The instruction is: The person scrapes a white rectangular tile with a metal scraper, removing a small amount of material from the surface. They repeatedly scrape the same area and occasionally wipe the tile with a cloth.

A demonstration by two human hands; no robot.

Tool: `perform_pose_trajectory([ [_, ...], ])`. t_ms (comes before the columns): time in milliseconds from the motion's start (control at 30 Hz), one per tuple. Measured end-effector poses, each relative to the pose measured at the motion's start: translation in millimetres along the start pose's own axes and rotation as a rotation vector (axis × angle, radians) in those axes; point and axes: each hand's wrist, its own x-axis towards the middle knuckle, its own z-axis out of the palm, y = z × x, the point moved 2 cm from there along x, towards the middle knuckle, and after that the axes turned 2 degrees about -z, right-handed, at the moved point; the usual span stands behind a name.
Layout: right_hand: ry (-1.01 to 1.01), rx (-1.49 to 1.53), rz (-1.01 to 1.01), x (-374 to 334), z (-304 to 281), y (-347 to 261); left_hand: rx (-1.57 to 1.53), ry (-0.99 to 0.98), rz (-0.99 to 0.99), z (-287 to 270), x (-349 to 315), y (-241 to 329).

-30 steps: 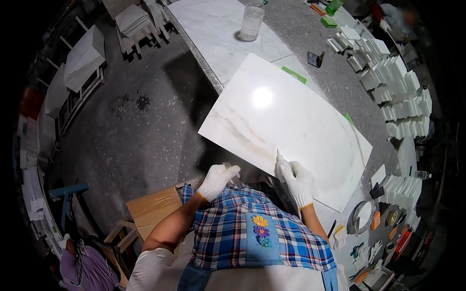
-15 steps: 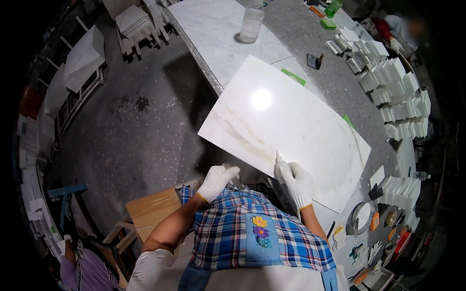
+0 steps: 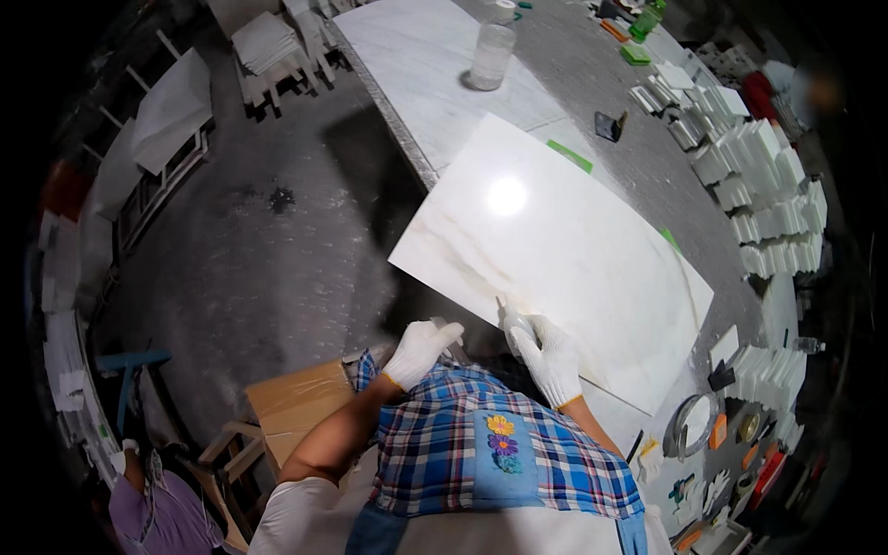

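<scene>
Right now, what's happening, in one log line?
left hand: holds thin greyish item, blurred | right hand: holds pale pointed tool over marble-patterned slab | clear bottle: upright, beyond slab

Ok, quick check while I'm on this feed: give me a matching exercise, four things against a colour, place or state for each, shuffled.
Things:
1. Clear plastic bottle
2. Right hand
3. Cardboard box
4. Plaid apron

Descriptions:
A. Plain brown
B. Mainly blue, with flower decorations
C. White-gloved, holding a narrow-tipped applicator
D. Standing upright beyond the veined white marble slab

Right pairs: 1-D, 2-C, 3-A, 4-B
</scene>
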Motion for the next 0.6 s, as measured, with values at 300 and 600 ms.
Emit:
perform_pose_trajectory([
  [300, 0.013, -0.237, -0.098, 53.3, 20.7, -34.9, 0.049, 0.03, 0.054, -8.8, -3.4, -3.5],
  [600, 0.065, -0.322, -0.081, 75.7, 27.5, -42.0, -0.011, 0.03, -0.022, -17.1, -9.6, 8.4],
])
